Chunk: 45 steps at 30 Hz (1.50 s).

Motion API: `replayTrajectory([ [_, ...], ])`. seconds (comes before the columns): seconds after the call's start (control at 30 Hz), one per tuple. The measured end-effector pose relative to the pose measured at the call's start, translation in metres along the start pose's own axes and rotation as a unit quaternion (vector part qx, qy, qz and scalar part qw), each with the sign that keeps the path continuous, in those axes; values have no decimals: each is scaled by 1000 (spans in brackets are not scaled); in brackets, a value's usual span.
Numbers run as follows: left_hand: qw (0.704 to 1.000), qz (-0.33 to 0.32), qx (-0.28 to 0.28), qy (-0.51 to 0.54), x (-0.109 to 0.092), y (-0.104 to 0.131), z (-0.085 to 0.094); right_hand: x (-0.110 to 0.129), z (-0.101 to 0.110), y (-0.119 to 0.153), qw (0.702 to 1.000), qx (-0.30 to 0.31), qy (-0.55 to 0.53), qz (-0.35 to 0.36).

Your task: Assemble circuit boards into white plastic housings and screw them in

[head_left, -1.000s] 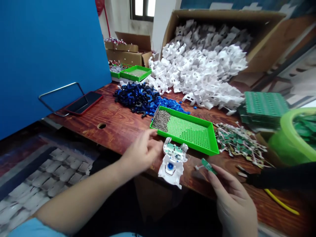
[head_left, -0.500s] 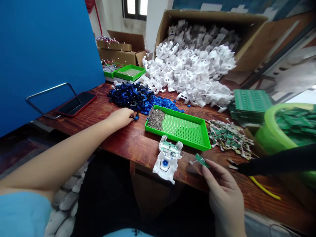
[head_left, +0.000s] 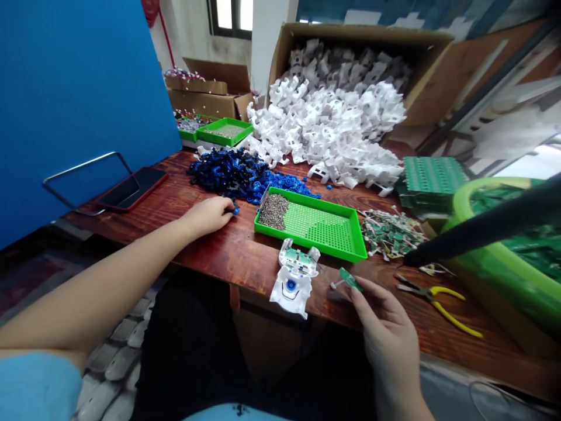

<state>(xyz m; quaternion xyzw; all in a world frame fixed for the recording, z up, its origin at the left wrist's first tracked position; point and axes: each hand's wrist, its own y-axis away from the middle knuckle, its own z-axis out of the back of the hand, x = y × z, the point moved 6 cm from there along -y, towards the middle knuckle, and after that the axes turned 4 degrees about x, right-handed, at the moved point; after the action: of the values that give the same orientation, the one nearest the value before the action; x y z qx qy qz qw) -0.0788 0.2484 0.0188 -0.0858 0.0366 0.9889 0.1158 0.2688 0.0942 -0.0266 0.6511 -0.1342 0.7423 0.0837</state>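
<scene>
Blue plastic parts (head_left: 228,172) lie heaped far left on the tabletop (head_left: 205,245); the left hand (head_left: 208,213) pinches one at the pile's near edge. Right hand (head_left: 385,327) grips a small green circuit board (head_left: 349,278) just right of the white housing (head_left: 293,279), close enough for fitting.

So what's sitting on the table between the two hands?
In the head view, a white plastic housing lies at the table edge between the left hand and right hand, below the green tray.
</scene>
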Motion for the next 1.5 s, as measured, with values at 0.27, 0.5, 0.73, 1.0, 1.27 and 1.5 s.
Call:
replayTrajectory([
  [0.27,997,9,-30,-65,-21,-16,-3,3,1,3,1000,-13,16,21],
  [0.5,995,3,-39,-89,-22,-20,-8,1,3,5,999,-19,23,29],
  [0.73,997,-24,-49,-60,-12,-2,-7,0,4,5,998,-40,1,38],
  [1.0,998,-12,-62,20,18,15,-9,4,4,7,997,-73,-19,33],
  [1.27,988,15,-84,125,10,28,-3,4,3,6,996,-73,-43,31],
  [1.5,942,-63,-51,326,-42,123,-4,22,13,21,975,-151,-143,77],
])
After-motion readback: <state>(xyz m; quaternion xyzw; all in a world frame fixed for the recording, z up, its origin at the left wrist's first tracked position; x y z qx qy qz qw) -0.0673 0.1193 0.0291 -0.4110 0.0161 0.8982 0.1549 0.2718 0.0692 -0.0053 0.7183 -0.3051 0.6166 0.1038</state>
